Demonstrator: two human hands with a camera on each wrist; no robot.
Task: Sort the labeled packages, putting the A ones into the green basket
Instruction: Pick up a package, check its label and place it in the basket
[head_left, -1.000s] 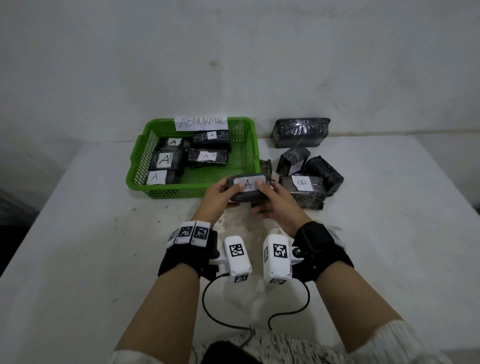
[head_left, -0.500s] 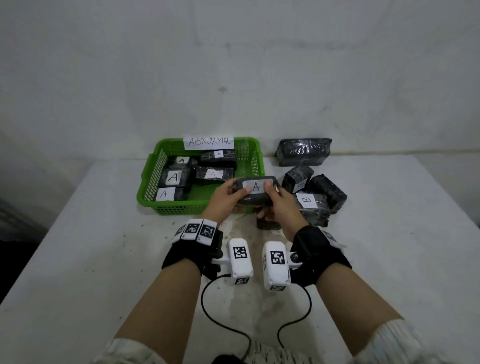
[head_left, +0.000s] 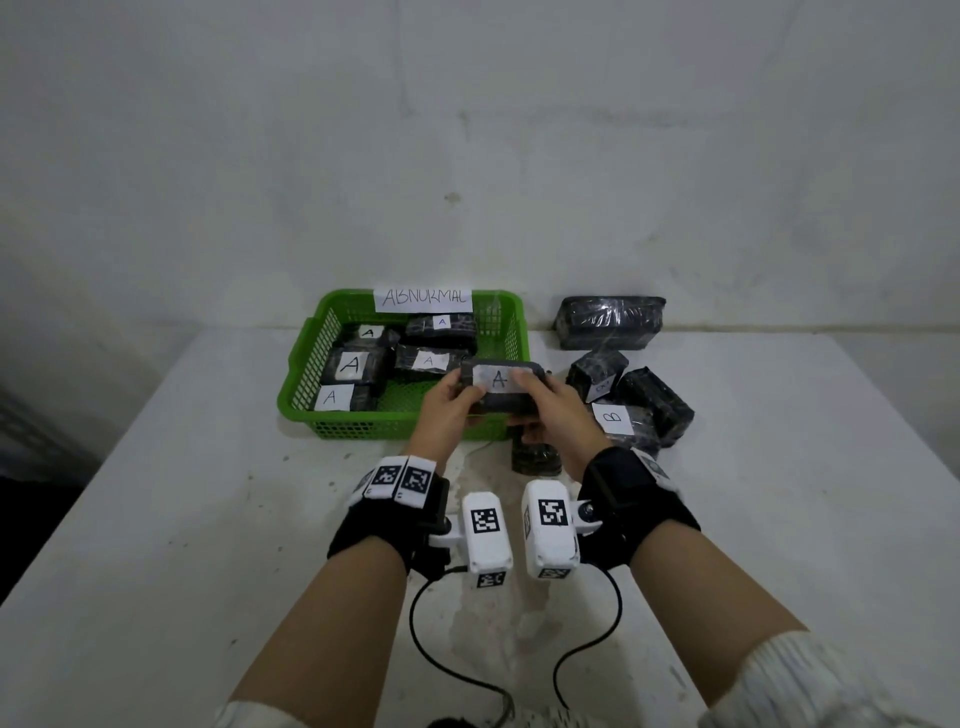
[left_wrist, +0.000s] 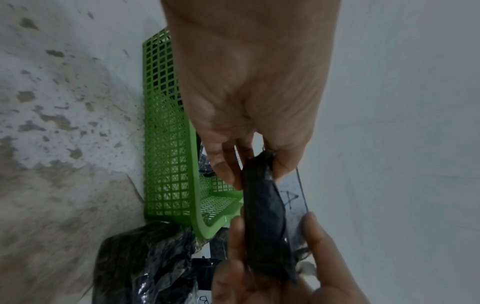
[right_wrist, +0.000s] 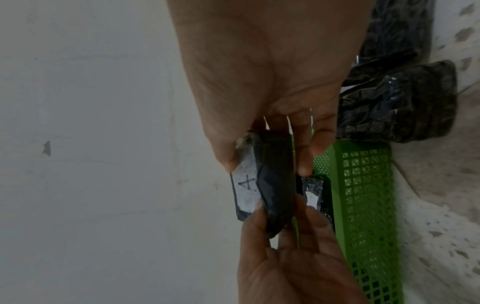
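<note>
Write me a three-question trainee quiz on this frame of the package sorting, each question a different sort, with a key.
1. True or false: the held package already lies inside the green basket.
2. How many A-labeled packages lie in the basket? (a) three (b) five (c) seven
3. Fill in: the sign on the basket's far rim reads ____.

Key
1. False. The left hand and right hand grip it at its ends, above the basket's near right corner.
2. (b) five.
3. ABNORMAL.
</note>
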